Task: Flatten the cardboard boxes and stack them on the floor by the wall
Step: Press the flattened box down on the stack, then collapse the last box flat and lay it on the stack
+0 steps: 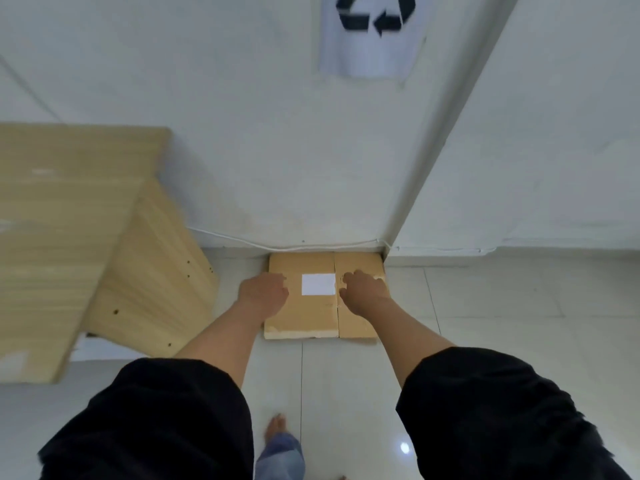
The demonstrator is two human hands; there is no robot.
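Pressing flattened cardboard (304,317) onto floor (485,306) at wall (277,168); left hand (265,289), right hand (363,289) spread flat on top, gripping nothing. Next: probably fetching another box.

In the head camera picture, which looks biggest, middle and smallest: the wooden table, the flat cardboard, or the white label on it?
Largest to smallest, as they look in this view:
1. wooden table, though it is nearer the camera, which enlarges it
2. flat cardboard
3. white label, clearly the smallest

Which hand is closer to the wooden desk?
Left. The left hand rests on the flattened cardboard's left edge, beside the wooden desk; the right hand presses the cardboard's right side, farther away.
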